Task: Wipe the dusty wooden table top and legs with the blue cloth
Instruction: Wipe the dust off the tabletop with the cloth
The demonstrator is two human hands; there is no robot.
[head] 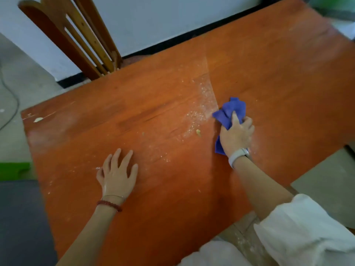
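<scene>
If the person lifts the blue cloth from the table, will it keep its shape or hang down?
The blue cloth is probably floppy: it lies bunched in soft folds where the right hand grips it. It seems light, since one hand moves it. It likely slides easily over the smooth table top, pushing the white dust.

The left hand [118, 174] lay flat, palm down, with its fingers straight and slightly spread, pointing away from the person. Its forearm was bare and reached in from the lower left, with a red bead bracelet and a thin bangle at the wrist. The right hand [237, 134] had its fingers curled in a closed grip around a bunched blue cloth [230, 112], knuckles up. Its wrist wore a white band, and a white sleeve was pushed up past the elbow.
</scene>
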